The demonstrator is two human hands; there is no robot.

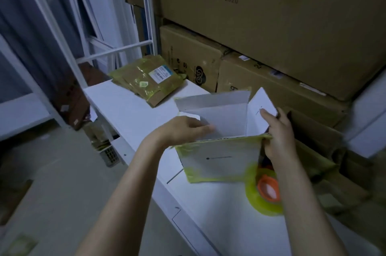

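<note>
A white cardboard box (pixel 221 117) stands open on the white table (pixel 129 109), its near flap edged with yellow-green tape. My left hand (pixel 183 128) reaches over the left side of the box, fingers extended against the left flap and inner wall. My right hand (pixel 277 130) grips the right flap, thumb on its inner face and fingers behind it. A roll of yellow-green tape (pixel 265 191) with an orange core lies on the table just right of the box, partly under my right forearm.
A stack of taped brown parcels (pixel 146 80) with a shipping label lies at the table's far end. Large brown cartons (pixel 271 25) fill the shelves behind and to the right. A white metal rack (pixel 117 50) stands at the left, floor below.
</note>
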